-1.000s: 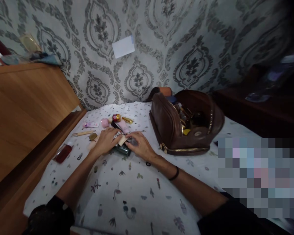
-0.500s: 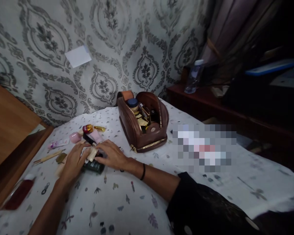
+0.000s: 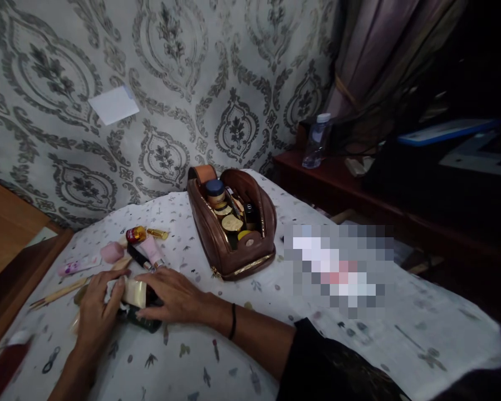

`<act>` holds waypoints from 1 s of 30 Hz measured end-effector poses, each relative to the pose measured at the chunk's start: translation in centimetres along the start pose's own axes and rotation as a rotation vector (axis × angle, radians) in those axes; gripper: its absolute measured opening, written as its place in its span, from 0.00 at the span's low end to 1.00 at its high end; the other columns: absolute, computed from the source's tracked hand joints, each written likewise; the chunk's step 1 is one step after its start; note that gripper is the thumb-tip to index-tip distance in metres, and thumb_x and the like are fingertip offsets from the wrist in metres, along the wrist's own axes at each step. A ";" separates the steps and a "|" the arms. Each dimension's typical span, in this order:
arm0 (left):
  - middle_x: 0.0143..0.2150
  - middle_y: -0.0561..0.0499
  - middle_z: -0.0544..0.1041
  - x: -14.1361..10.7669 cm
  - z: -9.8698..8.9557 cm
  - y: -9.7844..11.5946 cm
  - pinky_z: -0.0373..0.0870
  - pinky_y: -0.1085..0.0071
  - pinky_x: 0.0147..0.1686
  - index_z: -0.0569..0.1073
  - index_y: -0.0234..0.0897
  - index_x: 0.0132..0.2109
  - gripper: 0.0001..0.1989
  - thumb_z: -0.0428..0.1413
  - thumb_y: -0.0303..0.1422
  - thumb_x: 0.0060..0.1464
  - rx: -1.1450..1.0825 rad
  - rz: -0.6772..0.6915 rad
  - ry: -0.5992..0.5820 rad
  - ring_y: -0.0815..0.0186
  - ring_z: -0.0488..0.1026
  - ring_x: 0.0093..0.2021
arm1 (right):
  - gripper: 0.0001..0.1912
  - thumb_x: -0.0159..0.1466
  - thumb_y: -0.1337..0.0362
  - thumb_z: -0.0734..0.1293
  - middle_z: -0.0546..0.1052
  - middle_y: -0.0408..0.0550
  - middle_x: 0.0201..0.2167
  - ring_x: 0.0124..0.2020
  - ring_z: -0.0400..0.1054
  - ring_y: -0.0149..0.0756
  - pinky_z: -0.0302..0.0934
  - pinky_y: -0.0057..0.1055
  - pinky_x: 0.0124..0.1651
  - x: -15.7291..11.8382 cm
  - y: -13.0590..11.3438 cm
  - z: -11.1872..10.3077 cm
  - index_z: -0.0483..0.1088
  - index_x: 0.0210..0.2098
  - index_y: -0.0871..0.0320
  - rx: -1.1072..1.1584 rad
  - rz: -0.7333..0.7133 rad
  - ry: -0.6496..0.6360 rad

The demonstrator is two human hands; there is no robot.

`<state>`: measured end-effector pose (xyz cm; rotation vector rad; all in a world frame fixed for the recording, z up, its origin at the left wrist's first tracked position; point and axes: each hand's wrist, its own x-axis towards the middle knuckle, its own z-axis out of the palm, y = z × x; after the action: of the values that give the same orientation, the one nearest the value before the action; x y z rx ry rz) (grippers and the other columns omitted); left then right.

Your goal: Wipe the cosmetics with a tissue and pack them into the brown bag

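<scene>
On the bed, my left hand (image 3: 98, 306) and my right hand (image 3: 175, 295) close in from both sides on a small cream-and-gold item (image 3: 136, 293), whose exact kind I cannot make out. Something white and crumpled shows by my left thumb. A dark green bottle (image 3: 144, 321) lies under my right thumb, partly hidden. Just beyond my hands are a black tube (image 3: 138, 256), a pink tube (image 3: 152, 250), a pink jar (image 3: 112, 252), a red-and-gold bottle (image 3: 136, 234) and a gold tube (image 3: 157, 234). Thin wooden sticks (image 3: 62, 292) lie left of my left hand.
An open brown leather bag (image 3: 204, 236) holding jars and compacts stands beyond my right hand. A white-and-purple tube (image 3: 77, 266) lies at left, near a red bottle (image 3: 8, 356). A blurred-out patch covers something at right. A clear water bottle (image 3: 316, 142) stands on a dark red table.
The view has shifted, so the whole scene sits lower and further left. Both hands remain around the cream-and-gold item, with the green bottle beneath.
</scene>
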<state>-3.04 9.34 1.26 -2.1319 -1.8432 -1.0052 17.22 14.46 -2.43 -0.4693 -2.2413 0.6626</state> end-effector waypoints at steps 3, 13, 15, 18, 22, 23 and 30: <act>0.42 0.46 0.78 0.2 -0.1 -0.1 0.69 0.60 0.47 0.74 0.40 0.43 0.16 0.48 0.44 0.62 -0.050 -0.072 -0.052 0.54 0.75 0.46 | 0.26 0.64 0.60 0.69 0.77 0.55 0.48 0.52 0.69 0.45 0.65 0.36 0.55 0.0 0.1 0.1 0.64 0.59 0.62 -0.005 0.015 0.004; 0.54 0.55 0.78 -0.2 0.0 0.5 0.68 0.43 0.56 0.73 0.58 0.48 0.17 0.48 0.53 0.56 -0.021 -0.320 -0.172 0.45 0.72 0.58 | 0.21 0.66 0.68 0.63 0.77 0.51 0.53 0.53 0.68 0.39 0.62 0.34 0.62 -0.2 -0.1 -0.3 0.64 0.59 0.60 0.031 0.060 0.016; 0.51 0.57 0.79 -0.1 -0.4 0.9 0.69 0.43 0.55 0.72 0.61 0.46 0.14 0.49 0.53 0.56 -0.033 -0.362 -0.161 0.46 0.73 0.56 | 0.19 0.67 0.71 0.61 0.77 0.51 0.53 0.53 0.68 0.38 0.63 0.34 0.61 -0.4 -0.3 -0.7 0.66 0.57 0.60 0.010 0.039 -0.013; 0.47 0.56 0.79 0.3 -0.8 1.5 0.69 0.44 0.55 0.73 0.58 0.43 0.13 0.50 0.52 0.56 -0.071 -0.411 -0.118 0.46 0.73 0.54 | 0.17 0.68 0.72 0.58 0.76 0.52 0.54 0.53 0.68 0.38 0.64 0.34 0.60 -0.7 -0.4 -1.0 0.66 0.56 0.60 0.005 0.006 -0.030; 0.47 0.52 0.79 0.3 -1.0 0.9 0.70 0.50 0.52 0.74 0.50 0.43 0.14 0.49 0.49 0.58 -0.124 -0.351 -0.109 0.49 0.73 0.52 | 0.17 0.70 0.71 0.56 0.76 0.54 0.55 0.54 0.68 0.37 0.66 0.36 0.58 -0.9 -0.4 -0.8 0.65 0.56 0.60 0.001 -0.014 0.003; 0.47 0.50 0.79 0.2 -1.0 0.5 0.70 0.52 0.52 0.74 0.47 0.44 0.15 0.50 0.48 0.58 -0.127 -0.309 -0.118 0.49 0.73 0.52 | 0.18 0.70 0.71 0.56 0.76 0.54 0.55 0.54 0.68 0.38 0.66 0.37 0.58 -0.9 -0.3 -0.6 0.64 0.58 0.60 -0.008 -0.022 0.012; 0.41 0.49 0.80 -0.4 -0.2 -2.2 0.72 0.63 0.40 0.76 0.40 0.42 0.15 0.49 0.39 0.53 -0.151 -0.238 -0.015 0.55 0.75 0.42 | 0.19 0.70 0.66 0.60 0.77 0.54 0.51 0.52 0.70 0.40 0.66 0.34 0.54 -0.6 -0.1 0.0 0.63 0.60 0.59 -0.084 -0.042 0.029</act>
<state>-5.18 9.43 0.51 -2.0375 -2.1304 -1.2173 17.62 14.08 -2.77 -0.4686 -2.2519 0.5378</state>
